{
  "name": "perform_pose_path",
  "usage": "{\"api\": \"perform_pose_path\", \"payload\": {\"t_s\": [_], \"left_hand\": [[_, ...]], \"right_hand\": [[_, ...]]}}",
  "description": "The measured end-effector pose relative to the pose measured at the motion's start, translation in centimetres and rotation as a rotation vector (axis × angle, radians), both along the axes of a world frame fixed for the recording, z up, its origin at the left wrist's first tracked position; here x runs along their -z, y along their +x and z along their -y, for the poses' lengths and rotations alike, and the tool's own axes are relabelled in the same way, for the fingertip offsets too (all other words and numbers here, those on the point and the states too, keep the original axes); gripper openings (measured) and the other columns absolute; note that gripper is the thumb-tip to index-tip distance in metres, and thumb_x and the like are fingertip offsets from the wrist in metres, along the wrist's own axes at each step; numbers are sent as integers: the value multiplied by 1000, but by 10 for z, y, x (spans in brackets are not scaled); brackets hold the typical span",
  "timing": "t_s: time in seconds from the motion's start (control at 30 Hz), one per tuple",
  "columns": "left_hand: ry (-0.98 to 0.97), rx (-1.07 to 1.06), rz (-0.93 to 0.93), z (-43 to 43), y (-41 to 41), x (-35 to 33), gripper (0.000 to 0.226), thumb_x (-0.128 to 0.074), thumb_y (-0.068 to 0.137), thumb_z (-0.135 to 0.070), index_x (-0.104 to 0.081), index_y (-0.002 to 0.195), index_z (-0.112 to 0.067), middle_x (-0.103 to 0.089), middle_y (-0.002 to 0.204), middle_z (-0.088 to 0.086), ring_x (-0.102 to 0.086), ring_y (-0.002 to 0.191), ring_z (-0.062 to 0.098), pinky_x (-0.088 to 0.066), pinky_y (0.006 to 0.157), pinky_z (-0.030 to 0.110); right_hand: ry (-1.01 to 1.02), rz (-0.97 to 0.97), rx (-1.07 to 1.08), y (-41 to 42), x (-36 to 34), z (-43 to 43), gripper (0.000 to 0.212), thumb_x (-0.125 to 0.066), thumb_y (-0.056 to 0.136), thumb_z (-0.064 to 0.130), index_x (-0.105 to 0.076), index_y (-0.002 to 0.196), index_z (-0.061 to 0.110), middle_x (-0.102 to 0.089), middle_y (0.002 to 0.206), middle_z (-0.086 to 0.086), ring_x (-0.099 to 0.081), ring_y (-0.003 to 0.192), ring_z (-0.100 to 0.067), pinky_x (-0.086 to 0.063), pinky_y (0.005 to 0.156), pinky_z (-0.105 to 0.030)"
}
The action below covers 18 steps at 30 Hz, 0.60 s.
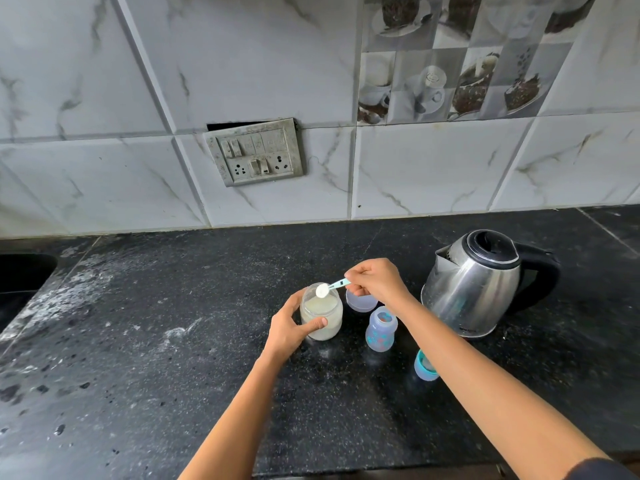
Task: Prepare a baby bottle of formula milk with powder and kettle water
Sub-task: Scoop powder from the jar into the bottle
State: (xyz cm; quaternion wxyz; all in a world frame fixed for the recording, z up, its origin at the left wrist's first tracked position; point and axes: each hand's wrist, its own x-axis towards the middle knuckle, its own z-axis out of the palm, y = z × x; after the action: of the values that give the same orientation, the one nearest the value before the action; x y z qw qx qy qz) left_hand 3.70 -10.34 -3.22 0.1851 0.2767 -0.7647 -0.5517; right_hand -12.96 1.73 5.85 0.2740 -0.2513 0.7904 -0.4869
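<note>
Turquoise scoop near-level, bowl leftward over jar; right hand fingers pinch handle, left hand fingers grip jar.

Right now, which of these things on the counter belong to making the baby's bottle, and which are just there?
Part of the job:
- jar of powder, held by the left hand
- scoop, pinched by the right hand
- open baby bottle
- kettle
- clear cap
- teal ring

Just there:
- switchboard
- sink
- picture tiles
</note>
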Motion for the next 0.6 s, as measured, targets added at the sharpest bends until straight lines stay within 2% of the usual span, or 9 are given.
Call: {"api": "perform_pose_path", "payload": {"t_s": [0.23, 0.4, 0.6], "left_hand": [[-23, -91, -15, -14, 1, -13, 93, -86, 66, -30, -35, 144, -23, -42, 145, -9, -39, 128, 1, -31, 100, 19], [-94, -139, -61, -33, -3, -31, 95, -86, 65, -32, -34, 144, -24, -41, 145, -9, -40, 124, 2, -32, 100, 23], [-175, -94, -41, -63, -16, -48, 94, -87, 61, -37, -36, 141, -31, -43, 133, -17, -40, 121, 1, -32, 98, 22]], "right_hand": [[-113, 135, 84, -3, -3, -30, 11, -67, 87, 8, -72, 95, 3, -73, 78, -13, -64, 62, -13, -53, 61, -22], [-161, 136, 132, -6, -8, -61, 11, -64, 89, 8, -72, 95, 4, -72, 80, -15, -64, 64, -12, -54, 62, -22], [-135, 128, 209, -14, -4, -93, 12, -65, 90, 14, -72, 99, 10, -74, 84, -10, -70, 76, -18, -57, 70, -26]]}}
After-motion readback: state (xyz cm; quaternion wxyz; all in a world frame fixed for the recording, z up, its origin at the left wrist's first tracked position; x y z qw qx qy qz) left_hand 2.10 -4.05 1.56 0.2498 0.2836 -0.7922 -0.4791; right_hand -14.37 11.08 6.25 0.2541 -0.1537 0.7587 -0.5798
